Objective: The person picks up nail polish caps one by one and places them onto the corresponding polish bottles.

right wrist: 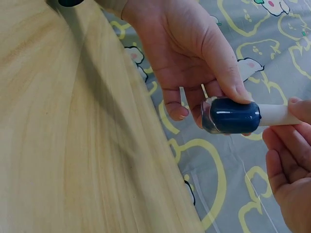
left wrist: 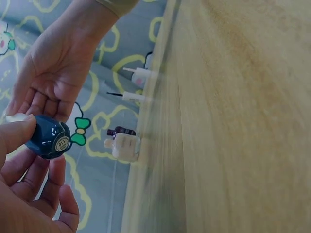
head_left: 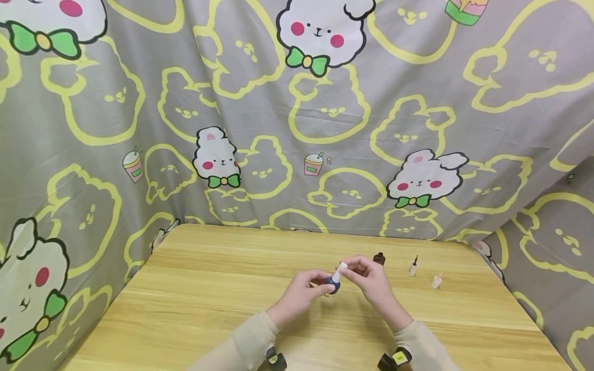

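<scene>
A small nail polish bottle (head_left: 333, 285) of dark blue glass is held above the table by both hands. My left hand (head_left: 301, 294) grips its body between thumb and fingers. Its white cap (right wrist: 277, 114) meets the bottle's neck, and the thumb and fingers of my right hand (head_left: 371, 281) pinch it. In the left wrist view the round label on the base of the blue bottle (left wrist: 48, 138) faces the camera. The right wrist view shows the bottle lying nearly level in that picture, cap toward the right hand.
Beyond the right hand stands a dark brown bottle (head_left: 379, 258); a pale bottle (left wrist: 125, 148) shows beside it in the left wrist view. To the right, two white brush caps stand bristles up, one dark-tipped cap (head_left: 413, 268) and one pale-tipped cap (head_left: 436, 281). A patterned curtain (head_left: 260, 118) borders the wooden table (head_left: 209, 288).
</scene>
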The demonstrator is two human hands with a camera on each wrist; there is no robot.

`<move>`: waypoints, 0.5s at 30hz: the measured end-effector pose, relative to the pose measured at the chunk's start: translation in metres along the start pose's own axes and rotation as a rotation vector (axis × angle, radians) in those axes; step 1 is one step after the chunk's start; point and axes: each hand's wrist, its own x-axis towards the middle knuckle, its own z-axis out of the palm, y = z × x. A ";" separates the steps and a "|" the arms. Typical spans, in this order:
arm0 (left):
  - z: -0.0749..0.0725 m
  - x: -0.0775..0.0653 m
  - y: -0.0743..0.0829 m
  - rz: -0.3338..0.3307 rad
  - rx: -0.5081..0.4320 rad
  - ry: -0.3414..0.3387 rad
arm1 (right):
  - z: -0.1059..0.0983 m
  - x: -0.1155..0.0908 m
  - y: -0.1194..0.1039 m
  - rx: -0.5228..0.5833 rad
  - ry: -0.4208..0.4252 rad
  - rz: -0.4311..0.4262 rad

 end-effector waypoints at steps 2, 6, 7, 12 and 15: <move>0.001 0.000 0.000 0.011 0.001 0.010 | 0.002 0.000 -0.001 -0.007 0.033 0.022; 0.002 -0.001 0.002 0.028 0.013 0.025 | 0.006 -0.001 -0.004 -0.038 0.092 0.048; 0.002 -0.001 0.002 0.029 0.017 0.029 | 0.006 -0.001 -0.004 -0.046 0.104 0.049; 0.002 -0.003 0.005 0.044 0.029 0.038 | 0.009 -0.002 -0.007 -0.045 0.128 0.048; 0.002 -0.003 0.006 0.045 0.029 0.040 | 0.009 -0.002 -0.007 -0.043 0.132 0.052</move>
